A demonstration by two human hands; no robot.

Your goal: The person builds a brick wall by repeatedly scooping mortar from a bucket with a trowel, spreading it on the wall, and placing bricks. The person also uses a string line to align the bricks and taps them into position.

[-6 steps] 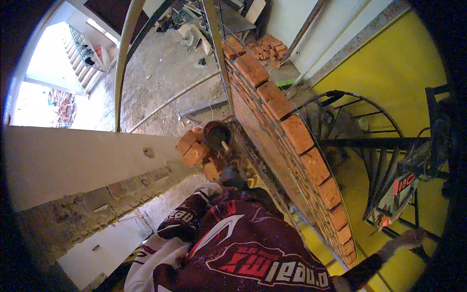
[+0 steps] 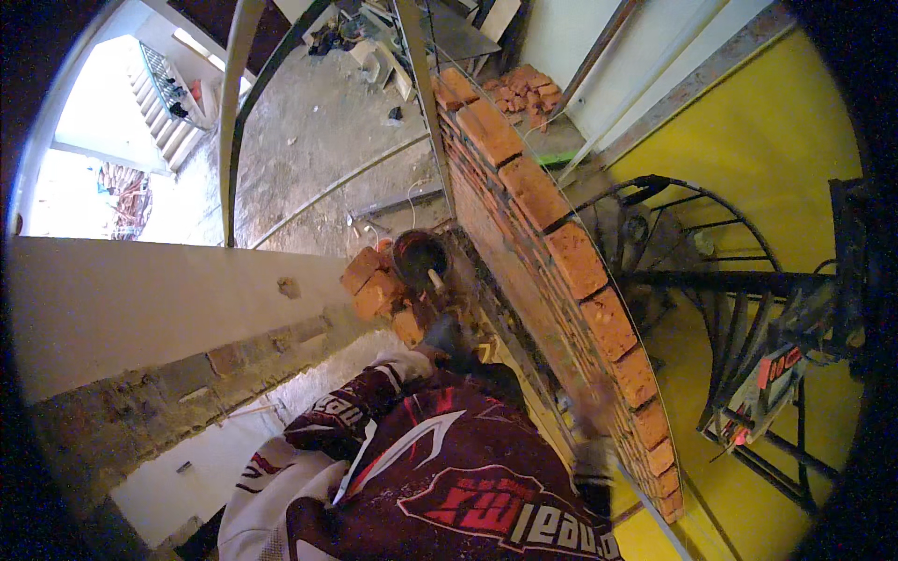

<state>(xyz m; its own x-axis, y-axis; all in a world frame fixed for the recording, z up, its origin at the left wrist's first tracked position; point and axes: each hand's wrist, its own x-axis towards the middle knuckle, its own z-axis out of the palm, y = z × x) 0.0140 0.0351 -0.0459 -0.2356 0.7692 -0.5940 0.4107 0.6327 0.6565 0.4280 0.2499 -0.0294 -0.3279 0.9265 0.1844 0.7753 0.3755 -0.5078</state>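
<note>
My left hand [image 2: 430,353] is low in front of my body, at the end of a maroon and white sleeve. Its fingers are hidden against dark clothing, so what it holds, if anything, does not show. My right hand [image 2: 589,409] is smeared by motion beside the near face of a brick wall [image 2: 578,262]; its fingers cannot be made out. Orange bricks with mortar between them form the wall, and a thin string runs along its top edge. Beyond my left hand stands a round black bucket [image 2: 417,245], with a light wooden handle [image 2: 435,279] by its rim.
Loose orange bricks [image 2: 372,288] are piled left of the bucket. A pale low wall [image 2: 178,304] runs along the left. Right of the brick wall are a black metal spiral staircase [image 2: 716,271] and a yellow wall [image 2: 739,140]. Broken bricks [image 2: 526,92] lie at the back.
My right hand has swung left from beside the black metal frame at the lower right to the brick wall. My left hand stays in about the same place. The view has shifted slightly.
</note>
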